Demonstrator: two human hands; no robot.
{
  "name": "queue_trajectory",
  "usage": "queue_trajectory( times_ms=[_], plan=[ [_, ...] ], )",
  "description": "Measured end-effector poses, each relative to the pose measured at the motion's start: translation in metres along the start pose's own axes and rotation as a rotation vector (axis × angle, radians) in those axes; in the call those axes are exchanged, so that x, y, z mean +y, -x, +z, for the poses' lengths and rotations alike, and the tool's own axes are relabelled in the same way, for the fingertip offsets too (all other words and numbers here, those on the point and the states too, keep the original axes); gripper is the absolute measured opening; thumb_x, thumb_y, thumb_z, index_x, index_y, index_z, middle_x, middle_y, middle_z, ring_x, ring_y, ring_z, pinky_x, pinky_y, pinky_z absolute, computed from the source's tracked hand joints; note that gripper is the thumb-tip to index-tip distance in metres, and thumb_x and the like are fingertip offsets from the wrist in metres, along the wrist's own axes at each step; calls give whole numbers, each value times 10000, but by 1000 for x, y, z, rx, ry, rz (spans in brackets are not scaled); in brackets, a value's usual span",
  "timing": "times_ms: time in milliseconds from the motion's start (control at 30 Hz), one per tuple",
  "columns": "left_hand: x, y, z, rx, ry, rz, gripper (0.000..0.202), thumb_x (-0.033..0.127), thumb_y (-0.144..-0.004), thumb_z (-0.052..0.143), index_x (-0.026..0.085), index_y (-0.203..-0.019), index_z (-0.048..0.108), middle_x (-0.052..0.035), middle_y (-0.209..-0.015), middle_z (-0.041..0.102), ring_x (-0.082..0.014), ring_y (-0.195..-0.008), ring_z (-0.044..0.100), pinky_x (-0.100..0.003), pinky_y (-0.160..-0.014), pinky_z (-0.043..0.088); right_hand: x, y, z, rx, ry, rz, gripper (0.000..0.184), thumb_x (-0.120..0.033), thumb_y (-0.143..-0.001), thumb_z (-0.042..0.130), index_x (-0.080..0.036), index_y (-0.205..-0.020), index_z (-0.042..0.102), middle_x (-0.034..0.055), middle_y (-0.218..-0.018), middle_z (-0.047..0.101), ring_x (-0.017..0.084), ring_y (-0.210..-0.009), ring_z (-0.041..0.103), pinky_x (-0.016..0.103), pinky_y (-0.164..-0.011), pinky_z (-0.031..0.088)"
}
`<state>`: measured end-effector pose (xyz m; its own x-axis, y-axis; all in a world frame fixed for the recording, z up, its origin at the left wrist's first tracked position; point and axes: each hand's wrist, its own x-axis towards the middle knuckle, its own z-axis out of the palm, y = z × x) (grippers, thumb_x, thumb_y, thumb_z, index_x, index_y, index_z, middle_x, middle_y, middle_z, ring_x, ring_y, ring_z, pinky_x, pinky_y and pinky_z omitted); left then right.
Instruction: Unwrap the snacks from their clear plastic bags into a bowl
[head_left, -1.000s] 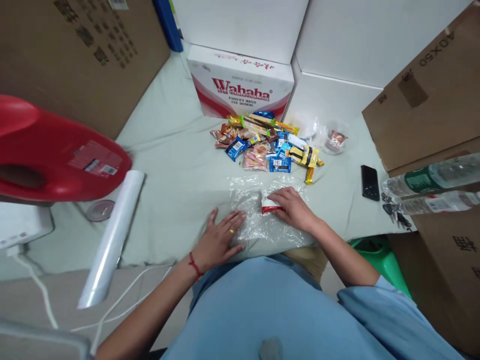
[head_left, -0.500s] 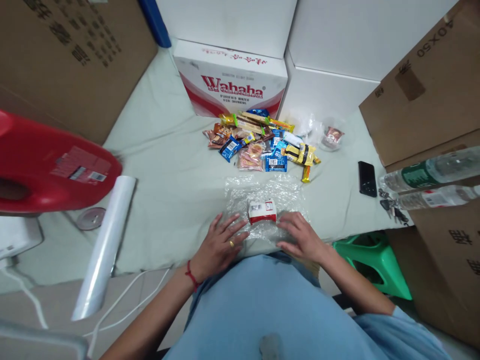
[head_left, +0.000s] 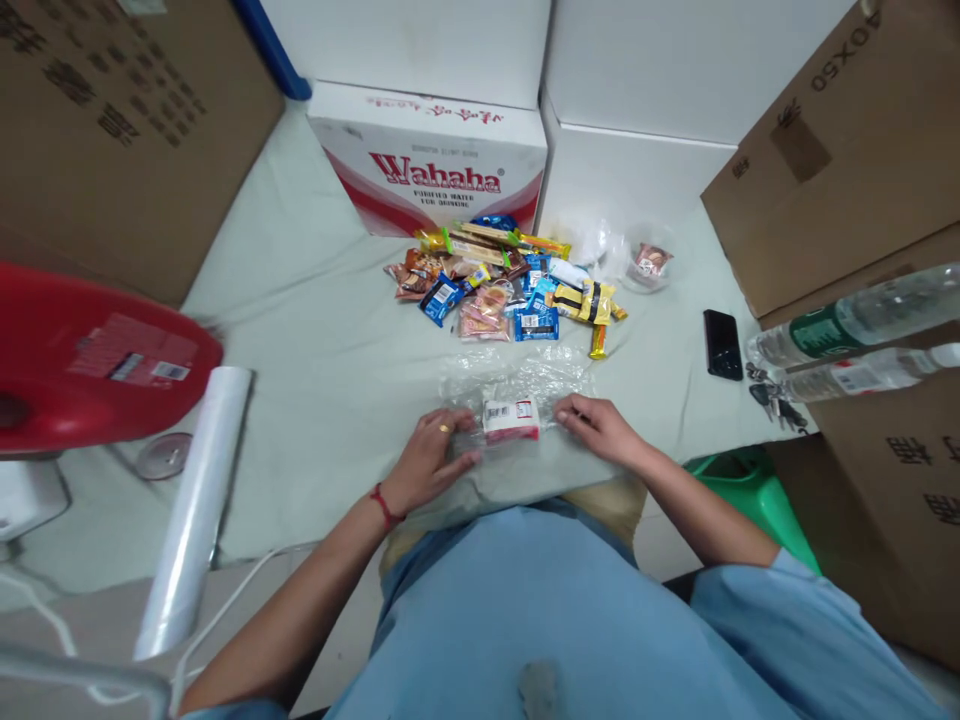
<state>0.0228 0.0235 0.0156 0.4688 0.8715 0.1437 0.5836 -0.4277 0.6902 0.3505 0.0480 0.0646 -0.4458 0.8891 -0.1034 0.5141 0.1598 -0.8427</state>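
Note:
A small white and red snack packet (head_left: 511, 415) lies on a sheet of clear plastic film (head_left: 551, 375) on the cloth-covered table. Film also covers the packet's lower, red part. On the packet's left, my left hand (head_left: 431, 455) has its fingers curled on the film, thumb pointing toward the packet. My right hand (head_left: 600, 428) pinches the film at the packet's right side. Just beyond the film is a pile of wrapped snacks (head_left: 487, 310) in blue, yellow, pink and brown packaging.
A white Wahaha carton (head_left: 442, 170) stands behind the snacks. Left are a red jug (head_left: 97, 370) and a roll of film (head_left: 196, 510). On the right lie a black phone (head_left: 723, 345), keys (head_left: 776, 405) and two plastic bottles (head_left: 847, 325). A clear bowl (head_left: 649, 270) holds one packet.
The film's near edge has been folded up over the packet's lower part. My spread left hand has curled onto the film, and my right fingers have closed on it. The view has shifted slightly.

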Motion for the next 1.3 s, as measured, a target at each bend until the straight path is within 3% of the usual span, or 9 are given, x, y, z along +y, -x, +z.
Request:
queue_trajectory(
  times_ms=[100, 233, 333, 533, 600, 700, 967, 1100, 1300],
  plan=[
    [2, -4, 1, 14, -103, 80, 782, 592, -865, 679, 215, -1508, 444, -126, -1276, 688, -312, -1219, 616, -586, -1209, 285, 4, -23, -4, -26, -100, 129, 264, -444, -982, 541, -207, -896, 623, -11, -718, 648, 144, -636, 563, 259, -625, 442],
    [2, -7, 2, 118, -54, 24, 314, 383, -1003, 504, 242, -1214, 689, -87, -1100, 740, -238, -1053, 673, -451, -1028, 465, 16, -34, -2, -64, -169, 188, 289, -482, -932, 573, -208, -840, 599, -35, -618, 581, 132, -562, 494, 252, -568, 395],
    [-1, -10, 1, 147, 121, -79, 290, 405, -1008, 497, 233, -968, 728, -56, -945, 757, -202, -903, 690, -356, -862, 516, 25, -32, 2, -70, -218, 219, 299, -490, -916, 578, -202, -837, 593, -37, -612, 576, 126, -548, 477, 252, -559, 386],
    [1, -14, 4, 236, 210, -283, 286, 397, -976, 487, 206, -867, 671, -27, -833, 705, -187, -809, 650, -318, -786, 516, 34, -26, 1, -14, -178, 228, 307, -489, -907, 587, -186, -873, 628, -37, -632, 552, 130, -580, 470, 255, -579, 379],
    [4, -15, 6, 220, 176, -231, 245, 348, -937, 506, 198, -1019, 682, -43, -929, 711, -198, -858, 648, -345, -833, 513, 33, -26, -1, 3, -130, 216, 306, -484, -914, 578, -187, -873, 639, -37, -630, 538, 140, -603, 474, 260, -599, 382],
    [9, -14, 9, 182, 57, -116, 447, 316, -859, 575, 201, -1289, 615, -90, -1160, 695, -241, -999, 641, -422, -917, 487, 32, -27, -4, 4, -87, 194, 302, -473, -926, 560, -187, -884, 648, -30, -642, 549, 151, -630, 485, 265, -621, 389],
    [14, -5, 13, 90, -20, 216, 549, 206, -796, 557, 278, -1337, 615, -103, -1489, 546, -324, -1399, 455, -576, -1160, 349, 37, -28, -4, 1, -81, 199, 314, -492, -920, 564, -191, -894, 650, -31, -650, 549, 146, -615, 476, 258, -605, 383],
    [17, -8, 20, 164, 33, 158, 215, 278, -975, 515, 249, -1043, 717, -80, -1112, 720, -230, -1100, 629, -429, -995, 494, 39, -28, -2, -2, -105, 227, 329, -509, -913, 575, -190, -903, 653, -30, -660, 549, 139, -605, 461, 251, -586, 371],
    [16, -20, 32, 355, 100, -254, 376, 440, -1053, 399, 211, -966, 684, -14, -752, 679, -159, -697, 635, -276, -693, 491, 33, -21, -5, -50, -124, 222, 333, -506, -936, 548, -186, -906, 633, -29, -656, 573, 136, -605, 499, 253, -603, 402]
  ],
)
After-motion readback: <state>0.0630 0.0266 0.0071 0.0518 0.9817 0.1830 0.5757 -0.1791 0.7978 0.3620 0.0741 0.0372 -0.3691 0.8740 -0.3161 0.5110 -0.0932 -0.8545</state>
